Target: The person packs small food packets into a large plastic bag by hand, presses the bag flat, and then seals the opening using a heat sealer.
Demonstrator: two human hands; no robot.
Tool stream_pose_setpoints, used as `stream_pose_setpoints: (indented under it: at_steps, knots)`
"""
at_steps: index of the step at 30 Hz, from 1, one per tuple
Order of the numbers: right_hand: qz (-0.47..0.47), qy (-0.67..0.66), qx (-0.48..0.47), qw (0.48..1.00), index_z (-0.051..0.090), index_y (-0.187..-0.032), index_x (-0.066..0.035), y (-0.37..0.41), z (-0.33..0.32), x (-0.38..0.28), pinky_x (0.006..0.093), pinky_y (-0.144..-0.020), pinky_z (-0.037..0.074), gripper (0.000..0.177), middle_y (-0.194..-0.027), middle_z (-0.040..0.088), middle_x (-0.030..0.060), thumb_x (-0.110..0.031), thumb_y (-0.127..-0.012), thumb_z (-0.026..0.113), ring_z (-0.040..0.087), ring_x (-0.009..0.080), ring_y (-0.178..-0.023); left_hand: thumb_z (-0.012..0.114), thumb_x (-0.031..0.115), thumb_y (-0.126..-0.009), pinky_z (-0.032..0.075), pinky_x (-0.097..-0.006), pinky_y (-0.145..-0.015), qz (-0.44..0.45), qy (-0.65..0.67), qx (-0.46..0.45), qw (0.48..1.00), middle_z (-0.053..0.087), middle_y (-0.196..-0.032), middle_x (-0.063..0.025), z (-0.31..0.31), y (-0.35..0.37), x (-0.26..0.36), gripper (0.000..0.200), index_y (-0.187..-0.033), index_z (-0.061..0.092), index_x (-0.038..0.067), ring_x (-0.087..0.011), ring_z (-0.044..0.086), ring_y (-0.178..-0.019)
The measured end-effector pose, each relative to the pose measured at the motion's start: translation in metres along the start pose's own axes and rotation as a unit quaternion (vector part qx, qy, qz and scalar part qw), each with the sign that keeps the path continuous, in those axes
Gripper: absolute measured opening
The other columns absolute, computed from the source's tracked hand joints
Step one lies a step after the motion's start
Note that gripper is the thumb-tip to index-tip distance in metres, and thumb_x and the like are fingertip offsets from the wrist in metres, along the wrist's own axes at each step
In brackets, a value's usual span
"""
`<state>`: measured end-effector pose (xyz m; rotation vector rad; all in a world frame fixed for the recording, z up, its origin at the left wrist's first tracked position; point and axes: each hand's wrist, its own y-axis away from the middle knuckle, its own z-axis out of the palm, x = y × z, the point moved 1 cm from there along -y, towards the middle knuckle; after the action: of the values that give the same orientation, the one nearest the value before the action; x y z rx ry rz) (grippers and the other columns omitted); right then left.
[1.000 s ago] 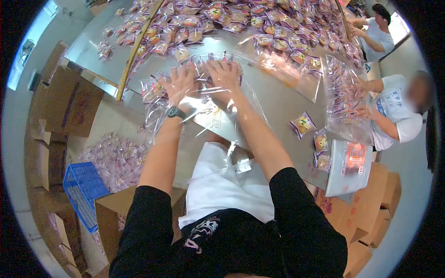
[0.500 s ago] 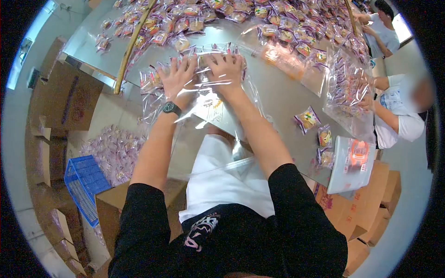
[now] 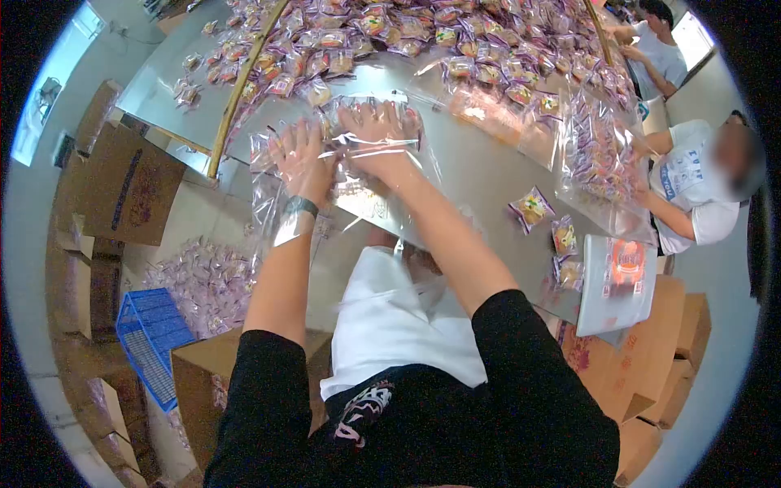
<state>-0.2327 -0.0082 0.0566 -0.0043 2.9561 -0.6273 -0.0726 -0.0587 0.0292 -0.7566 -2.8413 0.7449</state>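
Observation:
A large clear plastic bag [image 3: 267, 213] lies on the metal table in front of me, holding small wrapped snack packets along its far end. My left hand [image 3: 301, 159], with a watch at the wrist, rests on packets at the left, fingers spread. Beside it, my right hand [image 3: 381, 140] lies flat over packets with its fingers stretched forward. Shiny film passes over both hands and the left wrist, so they appear to be inside the bag. The packets beneath my palms are mostly hidden.
A big heap of packets [image 3: 488, 37] covers the far table, between wooden poles [image 3: 244, 89]. At right, a person [image 3: 691, 179] handles a filled clear bag [image 3: 598, 150]. Loose packets [image 3: 531, 208] lie near a stack of printed bags [image 3: 616, 285]. Cartons [image 3: 126, 183] and a blue crate [image 3: 150, 337] stand left.
My right hand has shifted slightly left and away from me. Film now reaches over my left wrist and watch. The view has tilted a little.

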Motion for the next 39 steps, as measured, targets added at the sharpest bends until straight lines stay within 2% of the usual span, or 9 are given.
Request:
stream_pose_setpoints:
  at_steps: [3,12,16,23,27,31,35,36,39]
  knots:
    - [-0.073,-0.021,0.137,0.988,0.049,-0.148,-0.01,-0.003,0.023,0.013,0.0537,-0.113,0.039,0.064,-0.138,0.058,0.018,-0.033,-0.09,0.065,0.051,0.0401,-0.13,0.078,0.044,-0.081,0.022,-0.0618,-0.119,-0.015,0.005,-0.013,1.0,0.045,-0.156,-0.0097,-0.004,-0.006,0.002,0.075,-0.146,0.053,0.016,-0.0341,0.04,-0.143]
    - [-0.047,0.036,0.106,0.993,0.063,-0.13,-0.01,-0.017,0.032,0.007,0.0469,-0.091,0.047,0.05,-0.115,0.066,0.0068,-0.026,-0.083,0.067,0.062,0.0259,-0.107,0.072,0.032,-0.085,0.031,-0.0677,-0.108,-0.011,-0.021,-0.028,0.999,0.047,-0.154,-0.0113,0.007,-0.017,-0.006,0.064,-0.146,0.054,0.026,-0.0361,0.044,-0.141]
    - [-0.022,0.125,0.177,0.976,0.066,-0.121,-0.008,-0.019,0.046,-0.003,0.0444,-0.091,0.046,0.049,-0.108,0.065,0.0054,-0.027,-0.076,0.074,0.062,0.0255,-0.103,0.07,0.029,-0.085,0.034,-0.0669,-0.105,-0.025,-0.039,-0.049,0.998,0.047,-0.154,-0.0121,0.003,-0.02,-0.003,0.061,-0.145,0.055,0.027,-0.0369,0.046,-0.139]
    - [-0.045,0.086,0.093,0.991,0.067,-0.114,-0.008,-0.022,0.034,-0.003,0.0483,-0.085,0.043,0.038,-0.105,0.065,0.0054,-0.026,-0.081,0.07,0.06,0.0256,-0.103,0.071,0.034,-0.084,0.036,-0.0644,-0.106,0.002,-0.037,-0.005,0.999,0.048,-0.153,-0.0134,0.011,-0.015,-0.008,0.062,-0.144,0.055,0.024,-0.0382,0.048,-0.137]
    - [-0.075,0.072,0.137,0.985,0.069,-0.106,-0.007,-0.02,0.05,-0.003,0.0539,-0.095,0.042,0.036,-0.111,0.067,0.0102,-0.035,-0.084,0.067,0.059,0.0327,-0.114,0.072,0.039,-0.083,0.031,-0.0661,-0.112,0.006,-0.054,0.009,0.998,0.049,-0.154,-0.0132,0.015,-0.011,-0.001,0.066,-0.145,0.055,0.025,-0.0388,0.045,-0.14]
    - [-0.078,-0.006,0.073,0.994,0.057,-0.135,-0.001,-0.007,0.035,-0.001,0.0542,-0.103,0.041,0.067,-0.126,0.063,0.0173,-0.046,-0.086,0.066,0.055,0.039,-0.124,0.075,0.039,-0.078,0.026,-0.0713,-0.111,0.035,-0.028,-0.035,0.998,0.04,-0.159,-0.0146,0.011,-0.022,-0.012,0.075,-0.147,0.051,0.022,-0.0372,0.04,-0.143]
    - [-0.12,0.039,0.095,0.987,0.047,-0.146,0.003,0.036,0.007,-0.012,0.0535,-0.12,0.03,0.071,-0.154,0.043,0.023,-0.031,-0.086,0.067,0.04,0.0408,-0.144,0.071,0.039,-0.08,0.019,-0.0745,-0.112,0.037,-0.003,0.014,0.999,0.038,-0.159,-0.0191,0.002,-0.012,-0.001,0.074,-0.147,0.05,0.015,-0.0373,0.037,-0.145]
    - [-0.102,-0.096,0.053,0.989,0.05,-0.144,0.001,0.057,0.002,-0.016,0.0526,-0.121,0.029,0.069,-0.154,0.043,0.0215,-0.024,-0.083,0.068,0.037,0.0389,-0.145,0.07,0.038,-0.082,0.018,-0.0746,-0.113,0.03,-0.012,0.023,0.999,0.039,-0.158,-0.0194,0.001,-0.01,0.003,0.073,-0.147,0.05,0.014,-0.0373,0.037,-0.145]
    - [-0.188,-0.114,-0.018,0.975,0.059,-0.134,-0.008,0.123,-0.033,-0.029,0.0475,-0.11,0.045,0.064,-0.145,0.055,0.0143,-0.022,-0.074,0.076,0.051,0.0361,-0.133,0.063,0.035,-0.091,0.012,-0.0759,-0.115,0.02,-0.021,0.033,0.999,0.041,-0.157,-0.0173,-0.002,0.007,0.017,0.065,-0.149,0.047,0.011,-0.0326,0.038,-0.146]
